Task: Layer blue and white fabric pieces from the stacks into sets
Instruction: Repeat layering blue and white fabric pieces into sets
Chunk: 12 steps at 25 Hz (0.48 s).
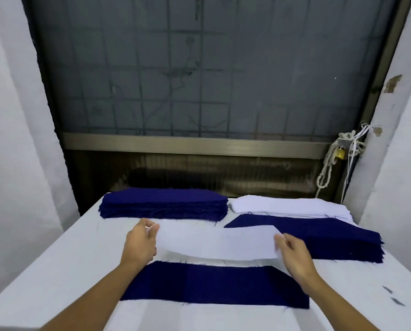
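A white fabric piece [216, 242] hangs stretched between my hands just above the table. My left hand [140, 242] pinches its left end and my right hand [292, 254] pinches its right end. Below it, near me, lies a single dark blue piece [214, 285] flat on the table. A stack of blue pieces [163, 203] sits at the back left. A stack of white pieces [283, 204] sits at the back right. In front of that white stack lies another pile topped with blue [319, 235], reaching under the held piece's right end.
The work table [56, 271] is covered in white cloth. A dark window with a metal frame [194, 144] stands behind it. White walls close in on both sides. A knotted rope with a padlock [338, 154] hangs at the back right. Small fabric scraps [393, 296] lie at the right.
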Tool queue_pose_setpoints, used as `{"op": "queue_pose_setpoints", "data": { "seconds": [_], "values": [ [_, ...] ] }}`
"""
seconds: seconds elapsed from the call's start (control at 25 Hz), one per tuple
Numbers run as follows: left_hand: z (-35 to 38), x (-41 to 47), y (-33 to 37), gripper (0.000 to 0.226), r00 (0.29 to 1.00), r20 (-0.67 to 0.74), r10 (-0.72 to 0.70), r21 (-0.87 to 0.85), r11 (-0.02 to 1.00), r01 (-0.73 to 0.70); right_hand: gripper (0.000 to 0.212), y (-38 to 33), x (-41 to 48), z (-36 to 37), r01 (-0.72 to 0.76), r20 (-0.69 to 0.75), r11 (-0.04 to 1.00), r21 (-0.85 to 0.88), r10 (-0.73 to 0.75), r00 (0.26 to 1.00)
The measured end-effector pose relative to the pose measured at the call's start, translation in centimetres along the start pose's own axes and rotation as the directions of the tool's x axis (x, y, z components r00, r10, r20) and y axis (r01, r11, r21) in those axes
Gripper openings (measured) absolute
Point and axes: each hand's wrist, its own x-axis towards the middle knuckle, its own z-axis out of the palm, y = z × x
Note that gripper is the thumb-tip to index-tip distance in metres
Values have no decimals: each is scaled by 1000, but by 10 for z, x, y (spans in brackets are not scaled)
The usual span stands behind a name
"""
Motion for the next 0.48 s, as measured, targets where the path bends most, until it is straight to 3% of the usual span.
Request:
{"op": "queue_pose_setpoints", "data": {
  "seconds": [0.16, 0.48],
  "values": [
    [-5, -21, -22, 12, 999, -20, -26, -48, 999, 25, 41, 14, -23, -5, -14, -45, 999, 30, 15, 999],
    [-2, -53, -57, 11, 997, -43, 59, 33, 998, -58, 37, 41, -53, -4, 1, -144, 994, -109, -17, 989]
  ]
}}
